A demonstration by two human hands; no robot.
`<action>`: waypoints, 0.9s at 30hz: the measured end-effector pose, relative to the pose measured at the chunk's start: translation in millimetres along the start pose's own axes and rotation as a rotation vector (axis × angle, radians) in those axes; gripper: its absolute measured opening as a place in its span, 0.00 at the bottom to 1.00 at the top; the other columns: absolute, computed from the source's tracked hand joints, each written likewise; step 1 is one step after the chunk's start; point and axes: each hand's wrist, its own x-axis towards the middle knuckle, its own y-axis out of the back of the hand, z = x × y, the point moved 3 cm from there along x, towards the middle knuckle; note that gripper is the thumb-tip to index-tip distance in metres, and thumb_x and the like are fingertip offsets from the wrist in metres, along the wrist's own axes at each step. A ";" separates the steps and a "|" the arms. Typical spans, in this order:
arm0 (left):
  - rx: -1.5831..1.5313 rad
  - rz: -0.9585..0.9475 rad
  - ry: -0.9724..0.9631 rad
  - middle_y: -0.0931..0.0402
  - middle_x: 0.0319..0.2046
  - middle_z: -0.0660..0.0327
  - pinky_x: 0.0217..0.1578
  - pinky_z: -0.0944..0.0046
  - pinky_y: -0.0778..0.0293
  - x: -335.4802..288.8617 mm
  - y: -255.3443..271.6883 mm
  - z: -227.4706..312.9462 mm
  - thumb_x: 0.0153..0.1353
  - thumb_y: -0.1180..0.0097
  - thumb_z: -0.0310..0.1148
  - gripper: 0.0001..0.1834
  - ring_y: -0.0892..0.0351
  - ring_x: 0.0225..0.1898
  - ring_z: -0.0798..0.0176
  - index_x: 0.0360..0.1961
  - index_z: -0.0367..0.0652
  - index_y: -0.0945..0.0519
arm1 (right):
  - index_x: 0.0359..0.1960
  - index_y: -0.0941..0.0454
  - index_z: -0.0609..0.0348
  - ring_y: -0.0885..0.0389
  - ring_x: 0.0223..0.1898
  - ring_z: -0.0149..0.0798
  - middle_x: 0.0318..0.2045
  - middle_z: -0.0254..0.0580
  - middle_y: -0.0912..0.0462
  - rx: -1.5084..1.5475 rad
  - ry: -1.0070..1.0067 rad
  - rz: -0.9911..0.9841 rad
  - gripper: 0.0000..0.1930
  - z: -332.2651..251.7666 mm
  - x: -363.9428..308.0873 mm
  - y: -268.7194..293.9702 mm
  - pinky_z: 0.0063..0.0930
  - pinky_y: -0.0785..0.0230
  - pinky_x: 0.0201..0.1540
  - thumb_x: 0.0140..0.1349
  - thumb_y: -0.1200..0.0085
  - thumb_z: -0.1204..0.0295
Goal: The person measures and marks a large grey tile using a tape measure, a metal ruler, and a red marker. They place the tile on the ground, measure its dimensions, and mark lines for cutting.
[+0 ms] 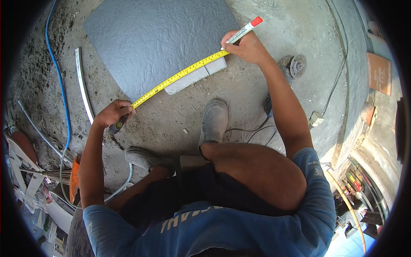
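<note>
A large dark grey textured tile [158,38] lies on the ground in front of me. The yellow blade of a tape measure [177,76] stretches along its near edge, from lower left to upper right. My left hand [112,115] is closed around the dark tape case at the tile's near-left corner. At the tile's right corner, my right hand [251,48] grips a white marker [240,34] with a red end pointing up and away. Its other end meets the tape's far end, and the fingers there touch the blade.
Pale flat pieces [188,81] lie under the tile's near edge. An angle grinder [295,65] rests on the concrete at right, near a cable and a socket box [316,118]. A silver metal strip [84,88] and a blue hose [59,77] lie at left. My shoes [214,120] are below the tile.
</note>
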 end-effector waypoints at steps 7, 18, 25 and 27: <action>0.016 -0.002 0.009 0.24 0.22 0.65 0.25 0.68 0.27 -1.3 -0.5 4.1 0.73 0.48 0.40 0.15 0.25 0.21 0.71 0.37 0.40 0.17 | 0.30 0.16 0.59 0.24 0.25 0.27 0.22 0.32 0.20 -0.005 -0.035 0.030 0.07 -3.1 -0.3 0.0 0.27 0.30 0.31 0.55 0.40 0.69; 0.009 0.001 0.016 0.24 0.22 0.65 0.25 0.68 0.28 -0.4 0.2 0.5 0.73 0.48 0.40 0.15 0.25 0.21 0.71 0.37 0.40 0.16 | 0.33 0.16 0.58 0.27 0.27 0.22 0.25 0.28 0.20 -0.056 0.008 0.013 0.05 -1.4 -0.5 -0.1 0.22 0.33 0.30 0.60 0.39 0.71; 0.014 0.005 0.025 0.24 0.22 0.65 0.25 0.68 0.28 -1.1 0.3 1.1 0.73 0.48 0.41 0.15 0.25 0.21 0.71 0.38 0.40 0.16 | 0.35 0.15 0.59 0.26 0.27 0.22 0.26 0.28 0.20 -0.028 0.007 0.020 0.06 -4.9 -0.3 0.2 0.22 0.33 0.30 0.61 0.38 0.70; 0.014 0.005 0.025 0.24 0.22 0.65 0.25 0.67 0.28 -0.9 0.3 0.2 0.73 0.47 0.41 0.16 0.25 0.21 0.71 0.38 0.40 0.16 | 0.35 0.16 0.59 0.26 0.28 0.23 0.26 0.28 0.20 -0.023 0.007 0.017 0.06 -4.4 -0.1 0.4 0.22 0.32 0.31 0.61 0.38 0.70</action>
